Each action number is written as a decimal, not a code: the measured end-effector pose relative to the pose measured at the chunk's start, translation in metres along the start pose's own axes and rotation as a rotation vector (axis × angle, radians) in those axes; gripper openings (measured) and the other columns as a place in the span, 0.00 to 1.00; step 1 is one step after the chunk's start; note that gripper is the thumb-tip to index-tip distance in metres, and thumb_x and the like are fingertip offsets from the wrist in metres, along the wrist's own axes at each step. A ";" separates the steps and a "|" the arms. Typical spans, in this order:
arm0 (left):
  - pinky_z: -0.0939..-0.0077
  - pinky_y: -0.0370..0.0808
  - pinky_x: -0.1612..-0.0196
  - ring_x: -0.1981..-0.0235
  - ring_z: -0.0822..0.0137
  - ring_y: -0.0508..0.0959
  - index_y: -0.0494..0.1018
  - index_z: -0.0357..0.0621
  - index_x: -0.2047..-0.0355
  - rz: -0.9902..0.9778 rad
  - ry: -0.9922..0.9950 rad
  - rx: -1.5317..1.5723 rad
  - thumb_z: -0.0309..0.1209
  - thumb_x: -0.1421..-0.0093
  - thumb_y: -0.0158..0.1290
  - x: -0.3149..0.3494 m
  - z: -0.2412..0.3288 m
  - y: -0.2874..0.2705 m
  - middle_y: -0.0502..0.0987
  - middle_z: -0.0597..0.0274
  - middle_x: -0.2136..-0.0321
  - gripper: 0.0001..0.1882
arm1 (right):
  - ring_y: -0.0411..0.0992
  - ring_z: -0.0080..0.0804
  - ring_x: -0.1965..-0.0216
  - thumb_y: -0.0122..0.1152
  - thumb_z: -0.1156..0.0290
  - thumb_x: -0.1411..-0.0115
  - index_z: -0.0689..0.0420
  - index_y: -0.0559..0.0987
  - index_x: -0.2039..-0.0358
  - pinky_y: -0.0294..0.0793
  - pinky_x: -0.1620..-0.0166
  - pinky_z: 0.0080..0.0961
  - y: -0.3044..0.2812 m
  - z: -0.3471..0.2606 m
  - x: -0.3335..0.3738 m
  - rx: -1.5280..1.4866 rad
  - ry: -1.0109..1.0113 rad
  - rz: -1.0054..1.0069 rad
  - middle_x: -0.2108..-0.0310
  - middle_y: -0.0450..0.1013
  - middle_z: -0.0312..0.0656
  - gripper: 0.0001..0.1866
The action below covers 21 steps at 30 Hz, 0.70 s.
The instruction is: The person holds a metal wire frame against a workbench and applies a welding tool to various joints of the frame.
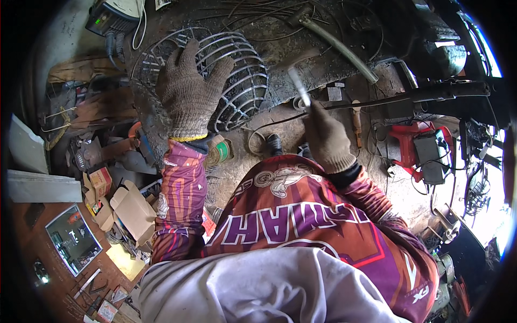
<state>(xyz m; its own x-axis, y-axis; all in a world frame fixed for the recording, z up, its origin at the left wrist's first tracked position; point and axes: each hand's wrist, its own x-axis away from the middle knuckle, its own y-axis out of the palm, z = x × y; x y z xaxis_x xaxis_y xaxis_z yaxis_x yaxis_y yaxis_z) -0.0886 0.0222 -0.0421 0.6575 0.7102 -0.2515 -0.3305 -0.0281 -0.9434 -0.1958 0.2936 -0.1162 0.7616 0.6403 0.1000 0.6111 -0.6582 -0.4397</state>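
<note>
My left hand [189,94], in a knitted work glove, lies with fingers spread over a round grille of curved metal bars [245,81]. Its palm hides part of the grille, which rests on the dark workbench [291,46]. To the right, my gloved right hand [327,135] is closed around a hammer [299,87] with a pale shaft. The hammer's head end is smeared by motion, just off the grille's right side. Another hammer [339,48] with a metal-coloured handle lies farther back on the bench, touched by neither hand.
Thin rods [258,11] lie along the bench's back. A welding machine [116,16] stands at the far left, a red-framed machine [417,148] on the floor at right. A black cable [366,105] crosses at right. Cardboard boxes [132,210] and a green tin [221,151] are at left.
</note>
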 end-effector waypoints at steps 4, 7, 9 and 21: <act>0.42 0.71 0.39 0.38 0.39 0.71 0.70 0.49 0.35 0.004 0.019 -0.039 0.69 0.46 0.61 -0.002 0.001 0.000 0.68 0.38 0.37 0.48 | 0.79 0.62 0.58 0.58 0.63 0.30 0.54 0.74 0.37 0.78 0.58 0.50 -0.001 0.002 -0.006 0.096 -0.071 -0.101 0.63 0.80 0.60 0.23; 0.42 0.71 0.39 0.38 0.39 0.71 0.71 0.49 0.35 0.015 -0.005 -0.011 0.69 0.46 0.61 0.001 -0.002 0.004 0.69 0.38 0.38 0.48 | 0.80 0.62 0.58 0.57 0.62 0.30 0.54 0.75 0.38 0.78 0.58 0.49 -0.003 -0.006 -0.001 0.037 -0.010 -0.028 0.63 0.80 0.60 0.22; 0.42 0.71 0.39 0.38 0.39 0.71 0.71 0.49 0.35 0.019 -0.005 0.011 0.68 0.46 0.62 0.001 -0.001 0.003 0.69 0.39 0.38 0.48 | 0.80 0.62 0.59 0.57 0.62 0.30 0.54 0.74 0.38 0.79 0.59 0.49 -0.002 0.008 -0.004 0.079 -0.044 -0.069 0.64 0.80 0.60 0.22; 0.42 0.72 0.40 0.39 0.38 0.72 0.71 0.49 0.35 0.006 0.009 0.002 0.67 0.46 0.62 0.003 -0.001 -0.001 0.70 0.38 0.39 0.47 | 0.79 0.63 0.59 0.54 0.59 0.29 0.52 0.72 0.36 0.77 0.57 0.56 -0.007 0.001 -0.002 -0.079 0.034 -0.152 0.64 0.79 0.60 0.23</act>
<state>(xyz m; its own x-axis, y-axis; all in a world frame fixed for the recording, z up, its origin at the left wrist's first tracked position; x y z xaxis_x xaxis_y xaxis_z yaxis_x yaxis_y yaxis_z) -0.0853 0.0238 -0.0424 0.6619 0.7033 -0.2592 -0.3355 -0.0312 -0.9415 -0.2010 0.2972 -0.1141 0.6654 0.7217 0.1910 0.7337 -0.5849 -0.3459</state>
